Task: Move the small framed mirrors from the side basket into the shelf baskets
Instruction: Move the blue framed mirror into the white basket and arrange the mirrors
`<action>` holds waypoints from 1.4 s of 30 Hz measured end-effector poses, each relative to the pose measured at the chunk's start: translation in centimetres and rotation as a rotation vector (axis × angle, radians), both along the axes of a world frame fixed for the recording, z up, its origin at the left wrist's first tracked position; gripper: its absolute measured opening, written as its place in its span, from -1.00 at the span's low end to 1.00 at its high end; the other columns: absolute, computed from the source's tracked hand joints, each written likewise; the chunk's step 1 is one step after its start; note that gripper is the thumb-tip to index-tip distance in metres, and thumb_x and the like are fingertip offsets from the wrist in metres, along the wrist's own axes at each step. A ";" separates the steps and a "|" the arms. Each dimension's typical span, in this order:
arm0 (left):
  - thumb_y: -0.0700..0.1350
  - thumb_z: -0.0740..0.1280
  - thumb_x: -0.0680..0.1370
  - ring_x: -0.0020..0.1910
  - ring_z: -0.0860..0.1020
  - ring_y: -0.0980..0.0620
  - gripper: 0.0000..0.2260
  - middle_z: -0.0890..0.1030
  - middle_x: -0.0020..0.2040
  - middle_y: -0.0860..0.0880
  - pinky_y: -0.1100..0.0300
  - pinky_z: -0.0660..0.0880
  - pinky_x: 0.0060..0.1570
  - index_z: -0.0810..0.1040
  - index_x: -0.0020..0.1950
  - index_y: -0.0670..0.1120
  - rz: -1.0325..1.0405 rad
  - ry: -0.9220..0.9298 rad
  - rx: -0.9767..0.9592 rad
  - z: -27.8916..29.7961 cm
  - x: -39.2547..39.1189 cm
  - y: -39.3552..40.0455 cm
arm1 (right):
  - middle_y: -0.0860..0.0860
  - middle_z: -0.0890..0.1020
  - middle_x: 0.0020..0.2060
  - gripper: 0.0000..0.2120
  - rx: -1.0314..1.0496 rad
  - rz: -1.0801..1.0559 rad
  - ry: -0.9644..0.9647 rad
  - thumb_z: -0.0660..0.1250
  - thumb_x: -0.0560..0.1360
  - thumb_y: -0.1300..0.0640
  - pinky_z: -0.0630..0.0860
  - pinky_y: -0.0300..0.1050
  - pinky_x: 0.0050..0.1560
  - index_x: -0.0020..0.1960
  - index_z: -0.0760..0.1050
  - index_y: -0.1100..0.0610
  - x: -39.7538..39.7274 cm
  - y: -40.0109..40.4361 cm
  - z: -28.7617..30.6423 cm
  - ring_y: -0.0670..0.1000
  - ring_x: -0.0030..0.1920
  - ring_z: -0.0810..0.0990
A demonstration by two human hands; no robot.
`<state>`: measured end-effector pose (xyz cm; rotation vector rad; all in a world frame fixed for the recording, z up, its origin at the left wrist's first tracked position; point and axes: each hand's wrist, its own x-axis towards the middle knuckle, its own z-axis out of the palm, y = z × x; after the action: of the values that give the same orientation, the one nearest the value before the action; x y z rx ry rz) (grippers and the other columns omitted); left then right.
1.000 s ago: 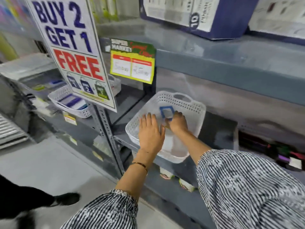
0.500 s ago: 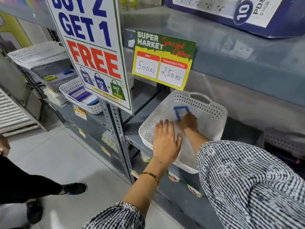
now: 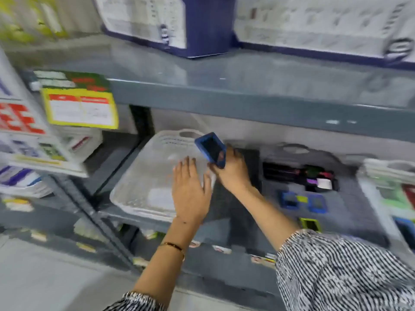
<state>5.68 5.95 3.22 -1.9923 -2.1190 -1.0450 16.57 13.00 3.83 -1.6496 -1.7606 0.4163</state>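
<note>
My right hand (image 3: 233,171) grips a small blue-framed mirror (image 3: 211,150) and holds it tilted above the right rim of a white perforated basket (image 3: 139,176) on the middle shelf. Flat and with fingers spread, my left hand (image 3: 190,191) rests over that basket's right side. To the right stands a grey basket (image 3: 350,198) holding two blue-framed mirrors (image 3: 289,199) (image 3: 316,204) and a yellow-green one (image 3: 311,224), with dark items at its back. The frame is blurred by motion.
A grey shelf edge (image 3: 247,113) runs just above the baskets, with blue-and-white boxes (image 3: 202,25) on top. A yellow price card (image 3: 80,108) and a red-lettered sign (image 3: 18,120) hang at the left. Another white basket (image 3: 386,173) stands far right. Floor lies below.
The view has swung right, revealing the grey basket. My right hand has lifted the blue mirror from inside the white basket up to its right rim. My left hand stays over the basket.
</note>
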 end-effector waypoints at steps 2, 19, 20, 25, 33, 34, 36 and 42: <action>0.05 0.04 0.55 0.31 0.42 -0.28 -0.49 0.47 0.31 -0.31 -0.13 0.34 0.31 0.40 0.31 -0.30 -0.091 -0.036 0.043 0.5 4.6 -0.7 | 0.20 0.55 0.15 -0.40 0.068 -0.093 0.028 0.47 0.37 -0.02 0.48 0.02 0.07 0.30 0.39 0.23 5.3 -2.4 1.1 0.22 0.15 0.49; 0.02 0.13 0.52 0.14 0.57 -0.26 -0.54 0.60 0.13 -0.31 -0.15 0.48 0.15 0.51 0.17 -0.32 -0.618 0.104 -0.087 -0.7 35.9 -8.8 | 0.26 0.38 0.33 -0.23 -0.293 -0.724 0.031 0.49 0.36 -0.03 0.34 0.08 0.34 0.38 0.23 0.31 40.5 -16.6 0.2 0.27 0.35 0.34; 0.02 0.12 0.51 0.11 0.58 -0.25 -0.55 0.62 0.10 -0.30 -0.15 0.50 0.13 0.53 0.15 -0.31 -0.626 0.128 -0.107 -0.8 36.5 -8.7 | 0.25 0.37 0.34 -0.22 -0.341 -0.731 0.035 0.48 0.36 -0.04 0.35 0.08 0.34 0.39 0.22 0.31 40.8 -16.7 -0.3 0.27 0.36 0.32; 0.05 0.07 0.51 0.13 0.56 -0.28 -0.50 0.61 0.11 -0.29 -0.13 0.46 0.18 0.51 0.17 -0.32 -0.677 0.155 -0.220 -1.8 38.5 -8.2 | 0.24 0.33 0.38 -0.18 -0.528 -0.725 -0.005 0.42 0.40 -0.04 0.35 0.01 0.35 0.45 0.11 0.30 41.4 -15.8 -2.3 0.23 0.40 0.29; -0.02 0.16 0.54 0.30 0.41 -0.27 -0.56 0.51 0.25 -0.31 -0.08 0.30 0.36 0.43 0.27 -0.31 -0.695 0.105 -0.237 -2.9 39.0 -7.4 | 0.23 0.31 0.40 -0.13 -0.721 -0.692 -0.126 0.39 0.39 -0.13 0.32 0.00 0.38 0.46 0.10 0.35 41.0 -14.4 -3.6 0.21 0.40 0.29; -0.03 0.19 0.55 0.31 0.41 -0.27 -0.59 0.51 0.25 -0.31 -0.07 0.29 0.37 0.43 0.26 -0.30 -0.696 0.097 -0.238 -2.9 39.0 -7.3 | 0.22 0.32 0.39 -0.18 -0.730 -0.689 -0.142 0.37 0.42 -0.09 0.32 0.00 0.38 0.45 0.12 0.34 41.0 -14.4 -3.7 0.20 0.40 0.29; -0.09 0.23 0.57 0.35 0.37 -0.24 -0.63 0.49 0.28 -0.30 -0.03 0.23 0.40 0.42 0.28 -0.30 -0.707 0.088 -0.243 -2.6 39.2 -7.0 | 0.20 0.35 0.38 -0.25 -0.740 -0.678 -0.160 0.34 0.44 -0.04 0.33 -0.01 0.37 0.45 0.15 0.32 41.2 -14.2 -3.9 0.19 0.39 0.30; -0.22 0.19 0.59 0.26 0.44 -0.17 -0.73 0.53 0.27 -0.19 0.04 0.37 0.27 0.47 0.27 -0.20 -0.768 0.092 -0.314 -0.7 40.3 -6.2 | 0.20 0.59 0.20 -0.62 -0.672 -0.694 0.006 0.32 0.51 0.08 0.53 -0.06 0.11 0.22 0.47 0.29 43.7 -14.6 -2.5 0.18 0.20 0.57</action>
<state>46.01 -0.28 2.50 -3.0536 -1.5433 -0.6550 60.25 -1.59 1.32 -2.5727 -0.9615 0.7135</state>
